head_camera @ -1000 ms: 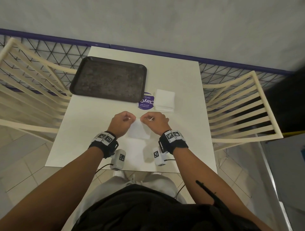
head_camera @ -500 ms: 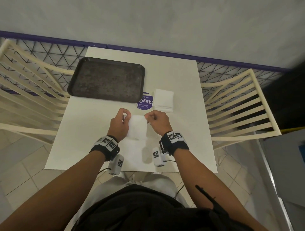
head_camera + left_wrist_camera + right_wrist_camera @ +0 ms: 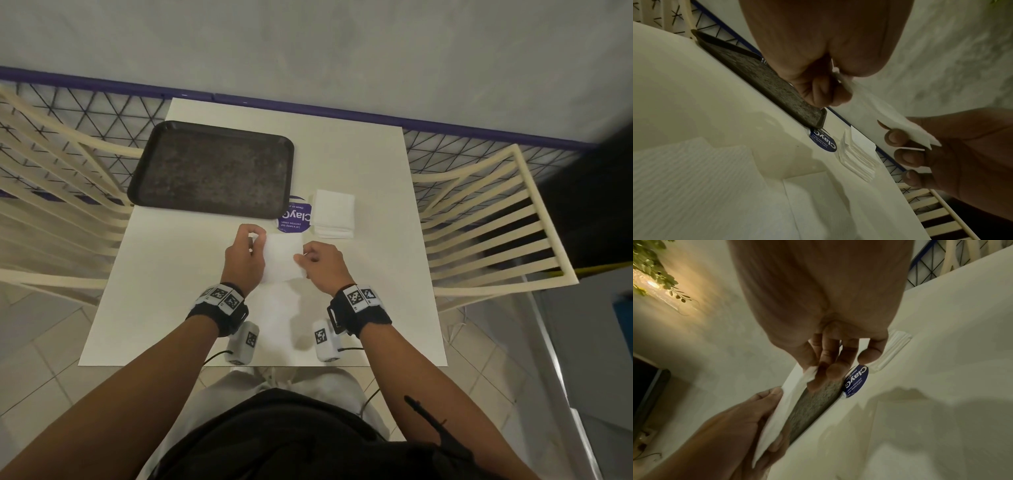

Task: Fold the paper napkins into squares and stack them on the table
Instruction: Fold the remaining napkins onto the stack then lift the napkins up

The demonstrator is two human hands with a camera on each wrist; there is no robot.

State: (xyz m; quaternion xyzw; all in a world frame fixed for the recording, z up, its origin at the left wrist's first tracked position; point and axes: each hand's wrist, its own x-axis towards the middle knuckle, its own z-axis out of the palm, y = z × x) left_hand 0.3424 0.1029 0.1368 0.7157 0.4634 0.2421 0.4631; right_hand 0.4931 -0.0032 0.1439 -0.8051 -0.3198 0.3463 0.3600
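A folded white napkin (image 3: 282, 257) hangs in the air above the white table (image 3: 178, 281), held between both hands. My left hand (image 3: 245, 255) pinches its left edge; my right hand (image 3: 317, 263) pinches its right edge. The left wrist view shows the napkin (image 3: 875, 107) stretched from my left fingers (image 3: 830, 91) to my right hand (image 3: 941, 146). In the right wrist view the napkin (image 3: 785, 404) runs edge-on between the two hands. A stack of folded napkins (image 3: 334, 214) lies further back, right of centre. Unfolded napkins (image 3: 694, 186) lie flat on the table near me.
A dark empty tray (image 3: 212, 169) sits at the table's back left. A round purple sticker (image 3: 294, 219) lies between the tray and the stack. Cream slatted chairs (image 3: 486, 226) flank the table. A blue rail with black mesh (image 3: 308, 109) runs behind it.
The napkin was pinched along its top edge close to the table. It has been lifted and tilted up, and now both hands hold it by its sides further from me.
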